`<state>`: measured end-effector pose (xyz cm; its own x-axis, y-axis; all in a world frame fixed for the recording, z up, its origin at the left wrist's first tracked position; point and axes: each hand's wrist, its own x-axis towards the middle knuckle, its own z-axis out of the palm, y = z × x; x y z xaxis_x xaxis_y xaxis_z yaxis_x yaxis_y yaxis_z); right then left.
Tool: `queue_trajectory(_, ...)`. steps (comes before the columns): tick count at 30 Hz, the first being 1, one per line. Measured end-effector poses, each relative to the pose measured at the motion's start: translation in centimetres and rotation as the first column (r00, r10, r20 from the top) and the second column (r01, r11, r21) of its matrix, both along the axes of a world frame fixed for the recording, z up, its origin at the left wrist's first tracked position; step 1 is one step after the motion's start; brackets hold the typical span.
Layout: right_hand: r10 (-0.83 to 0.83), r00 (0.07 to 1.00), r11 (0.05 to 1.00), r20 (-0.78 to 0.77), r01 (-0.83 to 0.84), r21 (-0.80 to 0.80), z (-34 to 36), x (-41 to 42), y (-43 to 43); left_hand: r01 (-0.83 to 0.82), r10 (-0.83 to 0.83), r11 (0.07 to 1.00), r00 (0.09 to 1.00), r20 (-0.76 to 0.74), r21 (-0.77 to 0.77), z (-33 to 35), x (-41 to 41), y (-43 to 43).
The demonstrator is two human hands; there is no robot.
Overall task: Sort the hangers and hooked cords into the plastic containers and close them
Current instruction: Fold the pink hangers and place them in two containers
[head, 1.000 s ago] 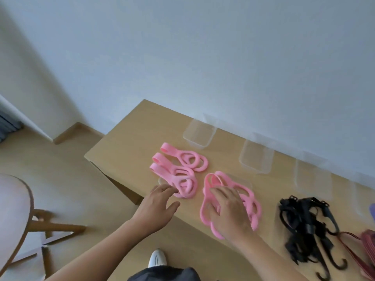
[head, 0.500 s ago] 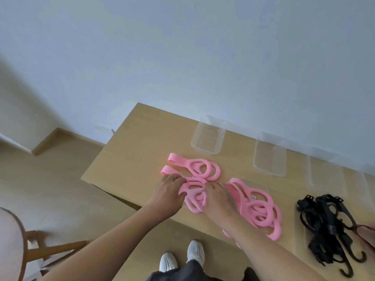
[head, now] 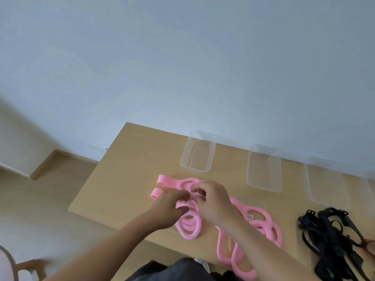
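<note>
Several pink hangers [head: 189, 224] lie in a loose pile near the front left of the wooden table [head: 132, 179]. My left hand [head: 168, 207] grips the pile from the left, its fingers curled round the pink loops. Beside it my right hand [head: 213, 201] pinches a hanger with curled fingers. A second heap of pink hangers [head: 261, 226] lies to the right, partly under my right forearm. Black hooked cords [head: 328, 238] sit tangled at the far right. Three clear plastic containers [head: 197, 152] [head: 263, 169] [head: 326, 182] stand open along the back.
A red cord [head: 370, 243] shows at the right edge. White wall rises behind the table. The floor lies to the left, with a wooden chair [head: 24, 268] at the lower left. A fourth clear container [head: 371, 184] is cut off at the right edge.
My right hand left the right heap and joined my left hand on the left pile. Both hands now have their fingers curled round those hangers. The view tilted upward.
</note>
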<state>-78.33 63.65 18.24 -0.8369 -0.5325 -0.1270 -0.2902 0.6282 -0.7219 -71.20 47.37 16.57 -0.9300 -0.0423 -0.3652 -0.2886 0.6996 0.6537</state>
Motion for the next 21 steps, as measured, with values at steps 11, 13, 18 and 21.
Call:
queue_trajectory(11, -0.375, 0.85, 0.8, 0.371, 0.499, -0.334, 9.6, -6.4, -1.4, -0.106, 0.214, 0.776, 0.972, -0.101, 0.622, 10.3, -6.3, -3.1)
queue_trajectory(13, -0.382, 0.837, 0.778, 0.392, 0.52, -0.352, 11.4, -6.7, -1.5, -0.049, 0.197, 0.73, 0.97, -0.141, 0.681, 12.2, -7.0, -3.3)
queue_trajectory(18, -0.254, 0.81, 0.782, 0.528, 0.493, -0.38, 15.6, -6.5, -2.2, 0.046, 0.19, 0.656, 0.956, -0.224, 0.754, 15.9, -8.0, -3.5)
queue_trajectory(21, -0.232, 0.857, 0.687, 0.46, 0.48, -0.546, 17.7, -6.5, -2.4, 0.077, 0.182, 0.646, 0.951, -0.251, 0.76, 17.4, -8.6, -3.8)
